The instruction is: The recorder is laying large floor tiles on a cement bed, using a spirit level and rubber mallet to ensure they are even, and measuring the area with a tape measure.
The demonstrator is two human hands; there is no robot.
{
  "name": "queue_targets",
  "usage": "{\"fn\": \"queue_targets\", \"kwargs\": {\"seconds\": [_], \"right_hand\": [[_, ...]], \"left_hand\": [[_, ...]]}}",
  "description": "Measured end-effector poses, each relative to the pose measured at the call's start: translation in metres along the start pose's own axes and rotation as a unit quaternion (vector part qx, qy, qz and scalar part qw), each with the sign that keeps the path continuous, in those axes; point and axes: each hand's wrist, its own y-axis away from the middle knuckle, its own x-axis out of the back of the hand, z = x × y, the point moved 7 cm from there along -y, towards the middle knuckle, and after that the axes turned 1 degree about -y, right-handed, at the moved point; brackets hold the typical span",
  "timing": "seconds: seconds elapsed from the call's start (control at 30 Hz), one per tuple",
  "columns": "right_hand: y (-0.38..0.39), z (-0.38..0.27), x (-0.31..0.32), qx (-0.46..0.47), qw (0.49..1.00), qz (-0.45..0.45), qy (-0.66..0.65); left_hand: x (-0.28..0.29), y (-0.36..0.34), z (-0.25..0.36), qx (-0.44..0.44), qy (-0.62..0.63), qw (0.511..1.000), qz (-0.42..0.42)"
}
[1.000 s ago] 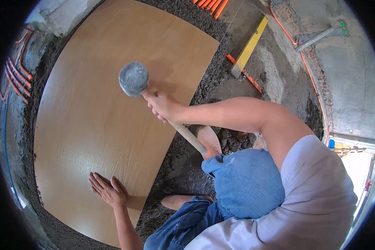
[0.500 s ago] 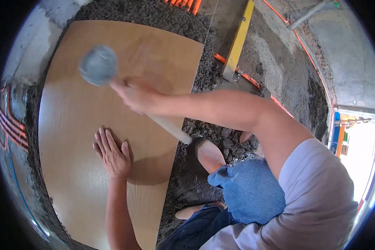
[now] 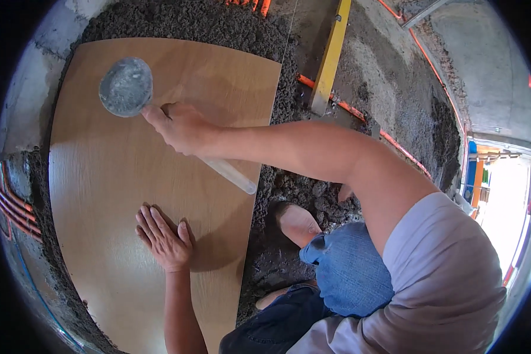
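A large tan floor tile (image 3: pixel 124 177) with a wood-like grain lies on a bed of dark wet mortar. My right hand (image 3: pixel 180 127) grips a rubber mallet (image 3: pixel 125 87) by its pale handle, close to the round grey head. That head is over the far left part of the tile; whether it touches the surface I cannot tell. The handle's free end points back toward my knee. Flat on the tile's middle, nearer to me, rests my left hand (image 3: pixel 165 239), fingers stretched out and holding nothing.
Dark mortar (image 3: pixel 177 23) surrounds the tile. A yellow spirit level (image 3: pixel 331 59) lies at the far right, by an orange pipe (image 3: pixel 348 107). More orange pipes (image 3: pixel 17 209) run along the left wall. My bare foot (image 3: pixel 295 223) stands beside the tile's right edge.
The mallet, blurred before, now shows sharply and sits slightly further left in the picture. My left hand still lies flat on the tile. The whole view has shifted a little.
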Motion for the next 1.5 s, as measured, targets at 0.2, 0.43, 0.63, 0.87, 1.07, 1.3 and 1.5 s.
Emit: {"fn": "queue_targets", "kwargs": {"seconds": [0.2,0.43,0.63,0.87,1.07,1.3,1.5], "right_hand": [[0.02,0.039,0.001,-0.122,0.988,-0.087,-0.037],[0.049,0.054,0.016,-0.145,0.987,-0.031,-0.055],[0.053,0.076,0.013,-0.142,0.983,0.0,-0.119],[0.103,0.102,0.01,-0.185,0.977,-0.035,-0.097],[0.121,0.076,-0.015,-0.161,0.981,-0.105,-0.015],[0.094,0.073,-0.026,-0.194,0.977,-0.09,0.013],[0.106,0.09,0.077,0.027,0.952,0.104,0.286]], "left_hand": [[-0.002,0.002,0.001,-0.005,0.01,1.0,0.005],[-0.002,0.002,-0.001,0.015,-0.002,1.0,0.005],[0.017,-0.003,0.004,0.039,0.037,0.998,-0.015],[0.012,0.082,-0.019,0.079,0.057,0.994,-0.046],[0.013,0.268,-0.033,0.171,0.084,0.972,-0.135],[0.048,0.359,0.023,0.33,0.344,0.877,-0.058],[-0.04,0.485,0.064,0.539,0.815,0.204,-0.057]]}}
